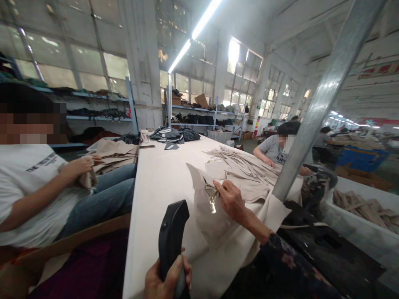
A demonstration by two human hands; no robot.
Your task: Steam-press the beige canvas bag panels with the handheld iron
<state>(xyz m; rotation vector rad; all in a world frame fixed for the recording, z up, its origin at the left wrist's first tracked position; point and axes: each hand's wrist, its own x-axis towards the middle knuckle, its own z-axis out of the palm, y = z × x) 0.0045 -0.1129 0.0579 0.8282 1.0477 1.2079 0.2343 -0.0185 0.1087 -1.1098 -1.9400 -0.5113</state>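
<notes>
My left hand [166, 276], low in the middle of the head view, is wrapped round the lower part of a black curved handheld tool [172, 226]. The tool stands upright over the near part of the white table; its exact kind is unclear. Farther right, my right hand [231, 200] pinches the upper edge of a beige fabric piece [207, 222]. A gold-coloured zipper pull [213, 205] hangs beside its fingertips against the cloth. The fabric drapes down toward me, and its pointed corner sticks up left of the hand.
Beige strips [240, 164] lie heaped across the white table [152, 174]. Dark cloth pieces [174, 135] are at its far end. A metal post [324, 99] rises close on the right. Co-workers sit left [34, 187] and far right [271, 149]; a white bin [346, 216] holds more strips.
</notes>
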